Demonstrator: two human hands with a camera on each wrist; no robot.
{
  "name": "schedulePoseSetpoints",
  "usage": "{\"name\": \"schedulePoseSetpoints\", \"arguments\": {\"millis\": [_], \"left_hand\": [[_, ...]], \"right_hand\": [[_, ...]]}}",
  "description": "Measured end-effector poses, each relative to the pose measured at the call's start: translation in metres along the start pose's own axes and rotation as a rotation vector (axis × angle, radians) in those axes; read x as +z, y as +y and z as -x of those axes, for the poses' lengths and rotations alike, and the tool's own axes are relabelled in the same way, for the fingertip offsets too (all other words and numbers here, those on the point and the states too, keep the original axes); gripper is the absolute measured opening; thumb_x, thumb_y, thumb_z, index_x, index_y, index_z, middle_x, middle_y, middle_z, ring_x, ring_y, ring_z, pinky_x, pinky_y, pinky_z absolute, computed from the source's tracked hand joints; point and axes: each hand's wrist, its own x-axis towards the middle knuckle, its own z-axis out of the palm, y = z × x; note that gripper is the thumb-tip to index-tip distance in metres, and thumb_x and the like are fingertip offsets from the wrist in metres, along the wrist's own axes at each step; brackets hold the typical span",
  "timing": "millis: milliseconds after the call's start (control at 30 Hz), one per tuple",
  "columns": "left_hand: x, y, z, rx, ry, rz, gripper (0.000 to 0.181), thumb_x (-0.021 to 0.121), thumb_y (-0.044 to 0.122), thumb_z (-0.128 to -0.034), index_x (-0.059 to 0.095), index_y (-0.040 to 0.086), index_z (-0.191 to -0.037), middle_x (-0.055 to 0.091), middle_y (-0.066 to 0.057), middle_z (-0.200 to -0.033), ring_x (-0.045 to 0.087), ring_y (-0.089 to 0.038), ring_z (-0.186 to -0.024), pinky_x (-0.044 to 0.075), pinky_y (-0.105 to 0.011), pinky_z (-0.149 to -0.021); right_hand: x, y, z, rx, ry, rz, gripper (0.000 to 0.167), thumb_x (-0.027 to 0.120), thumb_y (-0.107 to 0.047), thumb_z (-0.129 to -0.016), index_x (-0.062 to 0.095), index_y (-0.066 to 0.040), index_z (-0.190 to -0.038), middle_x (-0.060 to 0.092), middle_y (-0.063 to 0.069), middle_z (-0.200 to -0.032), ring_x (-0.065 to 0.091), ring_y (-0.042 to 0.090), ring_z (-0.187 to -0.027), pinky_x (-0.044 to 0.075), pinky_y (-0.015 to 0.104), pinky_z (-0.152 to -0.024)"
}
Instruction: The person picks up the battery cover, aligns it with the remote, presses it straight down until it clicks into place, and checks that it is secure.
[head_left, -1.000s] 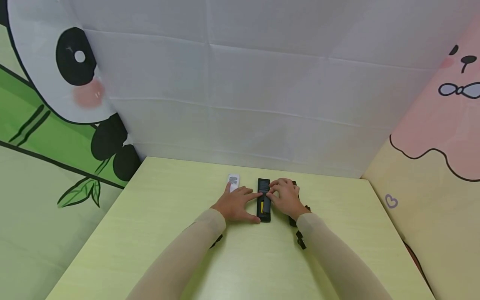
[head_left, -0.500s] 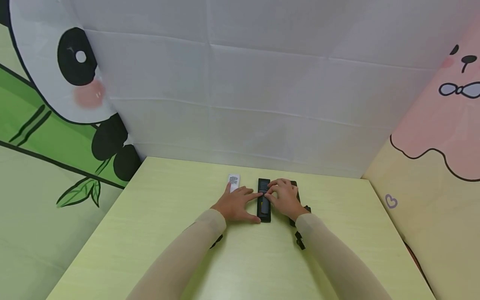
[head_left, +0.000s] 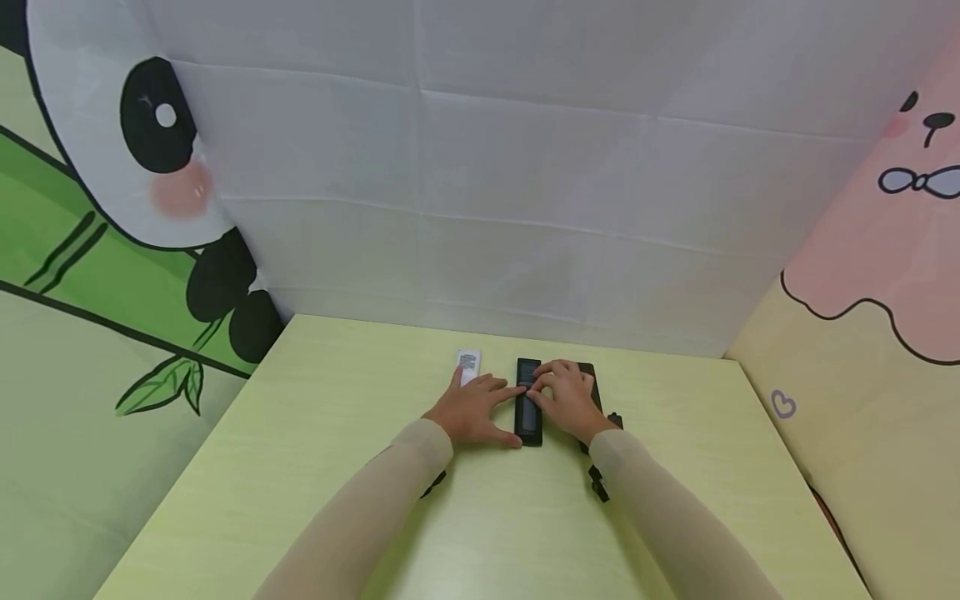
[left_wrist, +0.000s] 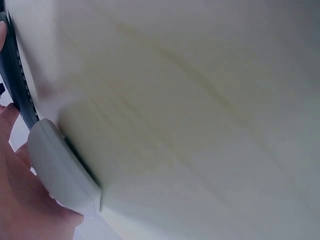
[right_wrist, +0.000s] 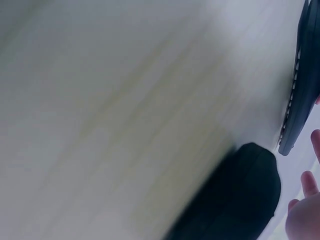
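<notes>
Head view: your left hand [head_left: 472, 411] is spread, index fingertip on the middle black remote control [head_left: 528, 423], which lies on the table [head_left: 480, 525]. Your right hand [head_left: 568, 400] bends thumb and forefinger onto it; whether they pinch anything, I cannot tell. A white remote control [head_left: 468, 365] and second black remote control [head_left: 589, 372] flank it.

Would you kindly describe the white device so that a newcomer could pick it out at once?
On the pale yellow table, look towards the far edge, below the white backdrop. In the head view, the white device lies leftmost of three there, partly hidden by the left hand. It alone is white, with print showing; its neighbours, the middle device and the right device, are black.
</notes>
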Motion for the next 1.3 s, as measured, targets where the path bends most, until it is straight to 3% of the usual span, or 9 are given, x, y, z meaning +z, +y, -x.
{"name": "schedulePoseSetpoints", "arguments": {"millis": [700, 1067, 1300], "left_hand": [[0.001, -0.011, -0.008, 0.026, 0.016, 0.005, 0.103, 0.074, 0.092, -0.0945, 0.047, 0.045, -0.182, 0.054, -0.004, -0.186, 0.046, -0.035, -0.178, 0.011, -0.085, -0.146], [-0.001, -0.017, -0.013, 0.037, 0.019, -0.003, 0.104, 0.074, 0.093, -0.0943, 0.047, 0.044, -0.182, 0.054, -0.003, -0.186, 0.047, -0.035, -0.177, 0.012, -0.085, -0.146], [-0.003, -0.020, -0.016, 0.043, 0.014, 0.001, 0.103, 0.074, 0.092, -0.0946, 0.047, 0.044, -0.182, 0.053, -0.004, -0.186, 0.046, -0.034, -0.178, 0.011, -0.085, -0.146]], "right_hand": [[0.002, -0.002, -0.005, -0.005, 0.013, 0.015, 0.018, 0.080, -0.026, -0.114, 0.086, -0.018, -0.099, 0.075, 0.013, -0.149, 0.051, 0.050, -0.156, 0.035, 0.075, -0.116], [0.001, -0.003, -0.012, 0.059, -0.027, 0.041, 0.019, 0.078, -0.027, -0.116, 0.088, -0.018, -0.102, 0.073, 0.011, -0.156, 0.049, 0.047, -0.161, 0.035, 0.074, -0.124], [0.004, -0.002, -0.016, 0.068, -0.010, 0.029, 0.018, 0.080, -0.026, -0.114, 0.088, -0.017, -0.100, 0.074, 0.011, -0.154, 0.050, 0.048, -0.160, 0.035, 0.075, -0.123]]}}
